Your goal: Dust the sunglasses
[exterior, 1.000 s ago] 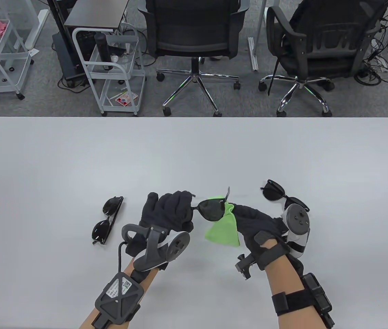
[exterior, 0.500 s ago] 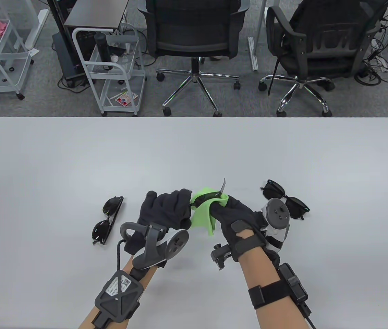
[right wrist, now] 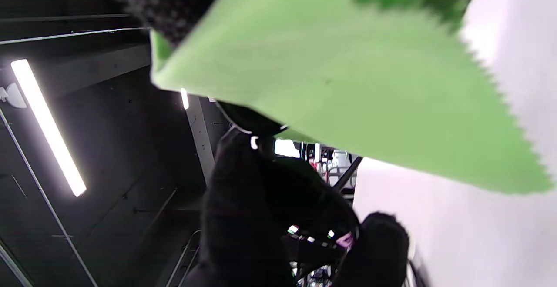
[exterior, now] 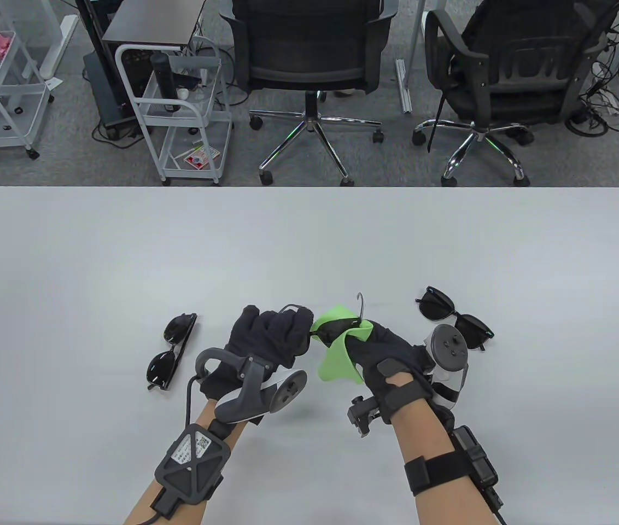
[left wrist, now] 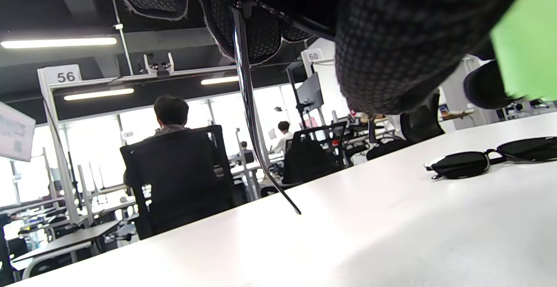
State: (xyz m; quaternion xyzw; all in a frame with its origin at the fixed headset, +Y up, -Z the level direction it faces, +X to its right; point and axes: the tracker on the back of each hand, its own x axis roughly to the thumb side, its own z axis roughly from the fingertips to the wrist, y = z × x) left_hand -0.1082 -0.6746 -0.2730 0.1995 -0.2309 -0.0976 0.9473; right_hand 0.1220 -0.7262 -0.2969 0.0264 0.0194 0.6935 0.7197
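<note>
Above the bench [exterior: 309, 246] near six o'clock, left hand [exterior: 266, 342] grips sunglasses [exterior: 331, 330] at one lens; right hand [exterior: 391, 355] pinches green cloth [exterior: 337, 363] around the other. Best: light strokes, frame steady, avoid twisting bridge. Spare pairs [exterior: 170, 350] at nine, three.

your left hand [exterior: 266, 339] and right hand [exterior: 383, 355] meet near the table's [exterior: 309, 240] front edge, with the held sunglasses [exterior: 331, 328] and cloth [exterior: 337, 361] between them. a second pair [exterior: 171, 350] lies on the table to your left, a third pair [exterior: 454, 317] to your right, just behind your right hand. two chairs [exterior: 309, 65] stand beyond the table's far edge.
</note>
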